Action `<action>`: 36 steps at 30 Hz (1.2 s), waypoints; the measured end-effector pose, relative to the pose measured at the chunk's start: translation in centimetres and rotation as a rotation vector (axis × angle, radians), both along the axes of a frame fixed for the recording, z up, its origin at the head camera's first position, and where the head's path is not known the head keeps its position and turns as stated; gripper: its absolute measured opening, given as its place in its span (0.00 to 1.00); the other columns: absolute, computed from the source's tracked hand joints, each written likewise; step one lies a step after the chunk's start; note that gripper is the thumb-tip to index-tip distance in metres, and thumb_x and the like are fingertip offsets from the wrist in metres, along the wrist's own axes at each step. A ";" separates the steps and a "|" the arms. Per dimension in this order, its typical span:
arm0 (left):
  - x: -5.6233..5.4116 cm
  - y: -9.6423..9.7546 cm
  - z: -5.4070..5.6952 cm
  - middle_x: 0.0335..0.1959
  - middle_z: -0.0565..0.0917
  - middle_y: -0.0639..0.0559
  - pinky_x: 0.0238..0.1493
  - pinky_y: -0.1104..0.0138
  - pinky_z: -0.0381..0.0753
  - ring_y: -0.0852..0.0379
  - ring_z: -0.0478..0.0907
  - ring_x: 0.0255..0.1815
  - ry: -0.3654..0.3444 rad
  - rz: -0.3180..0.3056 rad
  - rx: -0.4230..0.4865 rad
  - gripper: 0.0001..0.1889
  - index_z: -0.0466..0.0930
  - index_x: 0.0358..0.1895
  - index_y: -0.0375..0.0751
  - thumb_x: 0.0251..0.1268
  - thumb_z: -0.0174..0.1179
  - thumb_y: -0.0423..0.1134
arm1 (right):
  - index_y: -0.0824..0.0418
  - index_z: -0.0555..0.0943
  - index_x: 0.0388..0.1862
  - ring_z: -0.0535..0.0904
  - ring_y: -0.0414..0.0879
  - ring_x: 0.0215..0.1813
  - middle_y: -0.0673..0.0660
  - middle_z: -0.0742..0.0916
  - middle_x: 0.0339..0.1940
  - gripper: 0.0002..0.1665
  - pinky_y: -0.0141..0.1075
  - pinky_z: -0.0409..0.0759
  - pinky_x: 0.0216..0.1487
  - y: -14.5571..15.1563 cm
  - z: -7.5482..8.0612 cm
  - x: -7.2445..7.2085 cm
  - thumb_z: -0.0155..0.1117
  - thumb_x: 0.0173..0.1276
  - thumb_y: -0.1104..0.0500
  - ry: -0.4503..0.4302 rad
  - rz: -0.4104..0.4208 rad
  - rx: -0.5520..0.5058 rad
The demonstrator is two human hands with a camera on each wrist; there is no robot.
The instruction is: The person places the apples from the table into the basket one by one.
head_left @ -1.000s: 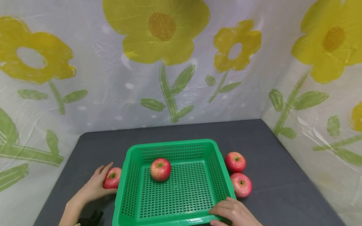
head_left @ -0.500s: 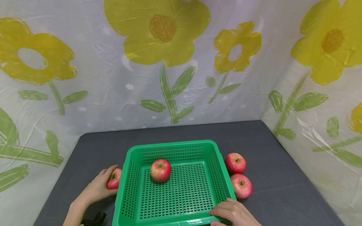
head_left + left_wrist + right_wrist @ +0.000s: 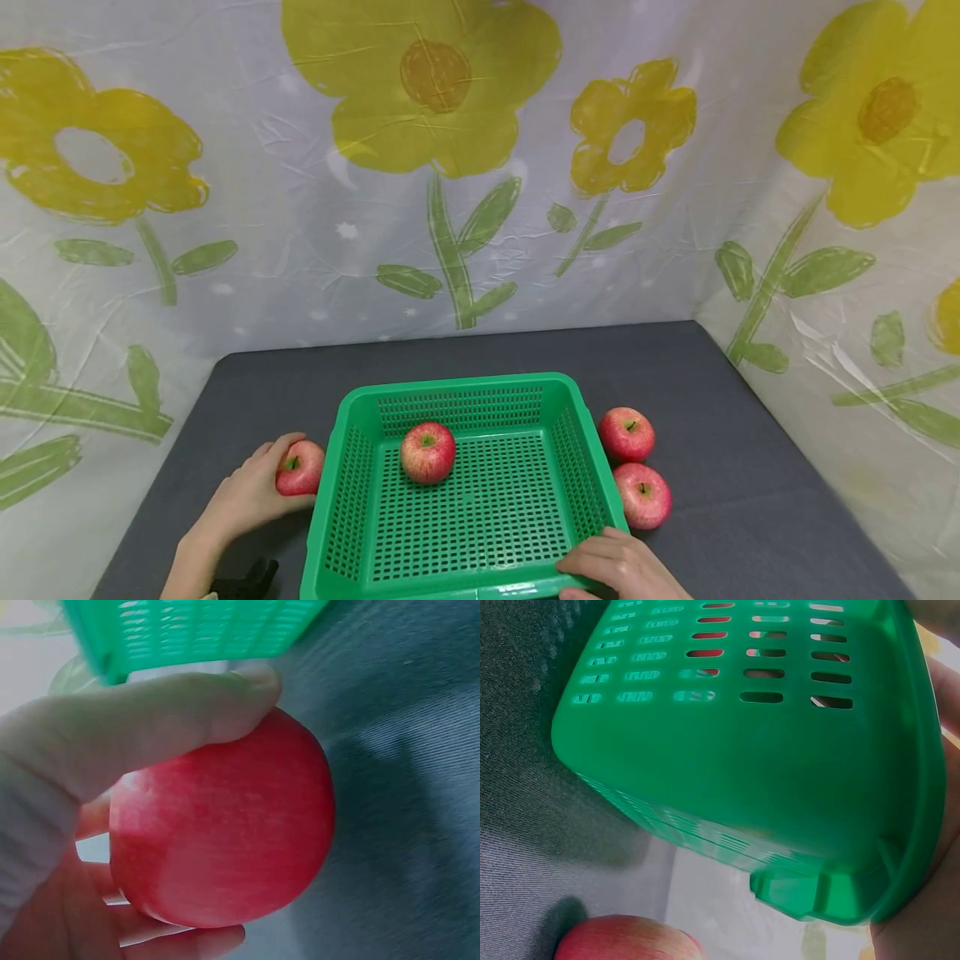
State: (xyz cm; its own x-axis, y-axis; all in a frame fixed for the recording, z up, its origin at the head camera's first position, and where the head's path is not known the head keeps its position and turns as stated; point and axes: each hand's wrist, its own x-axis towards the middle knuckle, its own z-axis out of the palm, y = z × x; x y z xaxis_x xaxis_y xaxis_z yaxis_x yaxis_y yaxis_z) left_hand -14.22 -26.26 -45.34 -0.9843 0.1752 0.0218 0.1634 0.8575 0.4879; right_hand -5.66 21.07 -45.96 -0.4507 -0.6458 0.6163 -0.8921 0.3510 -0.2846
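On the left of the head view, my left hand (image 3: 251, 492) holds a red apple (image 3: 301, 468) beside the basket's left wall. Its thumb (image 3: 195, 712) lies along the side of the apple nearer the basket in the left wrist view, with the fingers around the other side. My right hand (image 3: 618, 562) grips the front right corner of the green plastic basket (image 3: 465, 383), its fingers over the rim. In the right wrist view, the basket's outer wall (image 3: 705, 757) fills most of the picture. Inside the basket, toward the back left, sits one red apple (image 3: 427, 452).
Against the basket's right side, two more apples lie on the dark cloth, a farther one (image 3: 627, 434) and a nearer one (image 3: 642, 496). The dark table (image 3: 720, 433) is bordered at the back and right by a flower-printed curtain (image 3: 300, 250).
My left hand has shifted slightly with its grip on the apple, and more of the apple shows than half a second ago. The right hand and basket hold their place.
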 end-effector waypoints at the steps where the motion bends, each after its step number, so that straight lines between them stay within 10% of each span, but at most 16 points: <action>1: 0.0 -0.1 0.3 0.46 0.74 0.39 0.23 0.64 0.70 0.51 0.73 0.35 0.012 0.006 0.001 0.46 0.66 0.60 0.40 0.37 0.73 0.60 | 0.53 0.82 0.41 0.77 0.31 0.38 0.43 0.84 0.35 0.08 0.20 0.65 0.43 0.0 0.0 0.0 0.66 0.62 0.56 0.002 0.000 0.000; 19: -1.2 2.0 8.7 0.48 0.73 0.46 0.29 0.60 0.76 0.49 0.71 0.43 0.234 -0.078 0.099 0.45 0.64 0.63 0.41 0.40 0.73 0.57 | 0.52 0.82 0.41 0.77 0.30 0.38 0.42 0.83 0.35 0.08 0.20 0.65 0.43 0.1 0.1 -0.1 0.65 0.62 0.55 0.019 0.004 -0.003; 36: -3.8 8.3 11.2 0.55 0.72 0.51 0.38 0.58 0.78 0.48 0.68 0.51 0.188 -0.284 0.143 0.46 0.62 0.65 0.46 0.41 0.72 0.58 | 0.53 0.82 0.40 0.77 0.30 0.38 0.43 0.83 0.34 0.07 0.20 0.65 0.40 0.0 -0.3 -0.3 0.64 0.64 0.54 0.054 0.020 -0.020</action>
State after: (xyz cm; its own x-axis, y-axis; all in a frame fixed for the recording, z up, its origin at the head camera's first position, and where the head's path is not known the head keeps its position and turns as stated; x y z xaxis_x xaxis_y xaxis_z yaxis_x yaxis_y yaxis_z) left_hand -18.02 -17.97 -34.16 -0.8732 0.4232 0.2416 0.4835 0.6904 0.5382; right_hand -5.99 21.06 -46.28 -0.4030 -0.6416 0.6526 -0.9134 0.3272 -0.2423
